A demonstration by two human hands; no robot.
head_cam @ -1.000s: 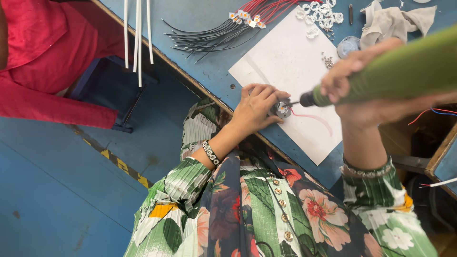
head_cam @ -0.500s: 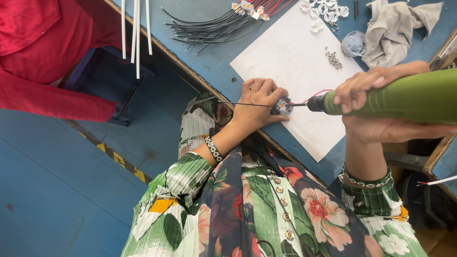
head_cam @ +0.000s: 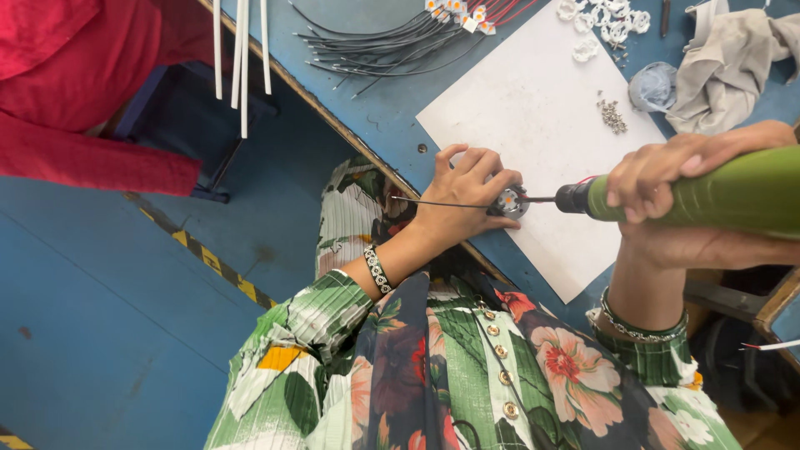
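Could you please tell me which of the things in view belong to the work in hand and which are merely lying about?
In use:
- left hand pinching the small round white part with its thin black wire
- right hand gripping the green powered screwdriver
- white paper sheet beneath

Lying about:
- bundle of black wires
- crumpled grey cloth
- small pile of screws
- loose white round parts

Just one camera here, worn on the head and looking steeply down past the person's lap. It sits close to both hands; the blue bench (head_cam: 392, 108) runs diagonally across the far right, with floor on the left. No second view to overlap.
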